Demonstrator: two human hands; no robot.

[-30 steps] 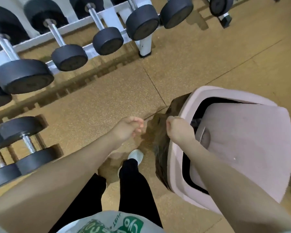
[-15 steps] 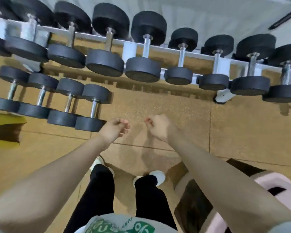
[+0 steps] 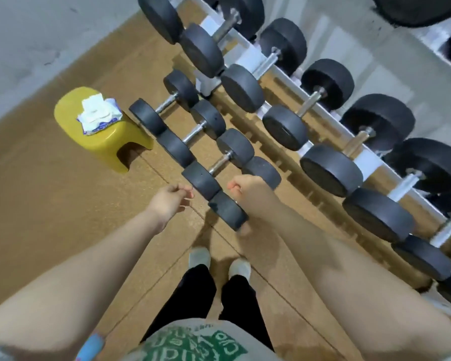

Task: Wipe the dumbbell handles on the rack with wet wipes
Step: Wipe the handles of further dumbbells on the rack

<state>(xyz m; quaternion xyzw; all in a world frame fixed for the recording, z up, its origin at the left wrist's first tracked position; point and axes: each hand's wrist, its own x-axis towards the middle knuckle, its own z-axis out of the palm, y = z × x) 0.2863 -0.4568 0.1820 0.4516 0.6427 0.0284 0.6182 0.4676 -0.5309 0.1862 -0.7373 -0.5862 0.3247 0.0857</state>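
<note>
A pack of wet wipes (image 3: 99, 115) with a white wipe sticking out lies on a yellow stool (image 3: 102, 144) at the upper left. Black dumbbells with metal handles sit on a white rack (image 3: 274, 71) that runs from top centre to the right edge. Several smaller dumbbells (image 3: 206, 142) stand in a row on the floor in front of it. My left hand (image 3: 171, 200) hangs loosely curled and holds nothing, just left of the floor dumbbells. My right hand (image 3: 248, 188) is curled into a fist, empty, above the nearest floor dumbbell.
The floor (image 3: 50, 204) is brown cork-like matting, with a grey wall (image 3: 37, 35) at the upper left. My legs in black trousers and pale shoes (image 3: 199, 256) stand just below the hands.
The view has swung left from the pink bin to the rack, and the yellow stool with the wipes has come into view. Both hands stay empty in front of me.
</note>
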